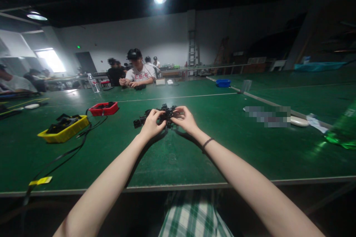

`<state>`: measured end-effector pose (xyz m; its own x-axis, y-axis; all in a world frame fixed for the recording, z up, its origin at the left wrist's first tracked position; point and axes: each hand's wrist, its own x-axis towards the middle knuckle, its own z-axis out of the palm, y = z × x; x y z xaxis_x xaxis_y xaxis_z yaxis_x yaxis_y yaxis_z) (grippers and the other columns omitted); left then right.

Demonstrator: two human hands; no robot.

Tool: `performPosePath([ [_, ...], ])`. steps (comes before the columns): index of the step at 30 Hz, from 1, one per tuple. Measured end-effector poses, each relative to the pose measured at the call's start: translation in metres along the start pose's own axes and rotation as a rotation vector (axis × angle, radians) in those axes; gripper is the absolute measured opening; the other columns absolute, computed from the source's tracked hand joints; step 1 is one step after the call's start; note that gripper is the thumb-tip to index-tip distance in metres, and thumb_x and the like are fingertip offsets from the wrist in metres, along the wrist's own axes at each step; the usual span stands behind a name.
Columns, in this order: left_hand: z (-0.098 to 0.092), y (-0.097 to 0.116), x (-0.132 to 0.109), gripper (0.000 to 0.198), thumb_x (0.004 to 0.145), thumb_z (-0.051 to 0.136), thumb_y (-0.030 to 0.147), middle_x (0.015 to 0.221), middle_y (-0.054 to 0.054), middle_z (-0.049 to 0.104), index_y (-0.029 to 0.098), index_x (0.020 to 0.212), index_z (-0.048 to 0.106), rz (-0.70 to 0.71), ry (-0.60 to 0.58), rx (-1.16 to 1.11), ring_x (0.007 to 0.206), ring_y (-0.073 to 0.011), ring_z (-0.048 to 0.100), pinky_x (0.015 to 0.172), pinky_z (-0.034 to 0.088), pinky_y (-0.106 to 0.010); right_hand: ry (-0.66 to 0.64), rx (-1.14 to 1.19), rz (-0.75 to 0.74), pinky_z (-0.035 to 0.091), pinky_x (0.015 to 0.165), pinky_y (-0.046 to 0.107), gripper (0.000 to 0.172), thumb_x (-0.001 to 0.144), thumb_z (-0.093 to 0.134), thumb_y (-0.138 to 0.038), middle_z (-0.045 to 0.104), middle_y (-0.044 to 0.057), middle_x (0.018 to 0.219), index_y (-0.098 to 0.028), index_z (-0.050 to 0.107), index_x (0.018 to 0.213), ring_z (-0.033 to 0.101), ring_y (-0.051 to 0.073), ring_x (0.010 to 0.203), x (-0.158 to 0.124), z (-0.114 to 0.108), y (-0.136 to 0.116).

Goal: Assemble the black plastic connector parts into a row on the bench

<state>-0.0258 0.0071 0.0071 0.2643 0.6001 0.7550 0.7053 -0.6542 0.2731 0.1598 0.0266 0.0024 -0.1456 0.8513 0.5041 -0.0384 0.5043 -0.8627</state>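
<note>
A cluster of small black parts (167, 110) lies on the green tabletop (172, 159) in front of me. My left hand (152, 122) reaches in from the left, its thumb and fingers closed on a black part in the cluster. From the right, my right hand (187, 120) grips a black part of the same cluster between thumb and fingertips. The fingers partly hide the parts, and their exact kind is too small to make out. More black pieces stick out to the left, one block-like piece (137, 123) at the end.
Left of my hands stand a yellow bin (65, 135) and a red bin (104, 109), both holding black parts, with black cables (80, 142) alongside. A blue bin (223, 83) is farther back. At right is a green bottle (345, 129). A person (140, 76) sits across the table.
</note>
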Motion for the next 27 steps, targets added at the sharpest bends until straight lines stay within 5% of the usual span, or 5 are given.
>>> performPosePath([
  [27, 0.0011, -0.0004, -0.0013, 0.034, 0.079, 0.064, 0.02, 0.098, -0.006, 0.055, 0.02, 0.113, 0.063, 0.111, -0.121, -0.019, 0.092, -0.0185, 0.06, 0.084, 0.053, -0.033, -0.077, -0.136, -0.063, 0.053, 0.075, 0.034, 0.043, 0.06, 0.08, -0.035, 0.068, 0.005, 0.092, -0.019, 0.059, 0.094, 0.066, 0.018, 0.079, -0.0021, -0.0009, 0.002],
])
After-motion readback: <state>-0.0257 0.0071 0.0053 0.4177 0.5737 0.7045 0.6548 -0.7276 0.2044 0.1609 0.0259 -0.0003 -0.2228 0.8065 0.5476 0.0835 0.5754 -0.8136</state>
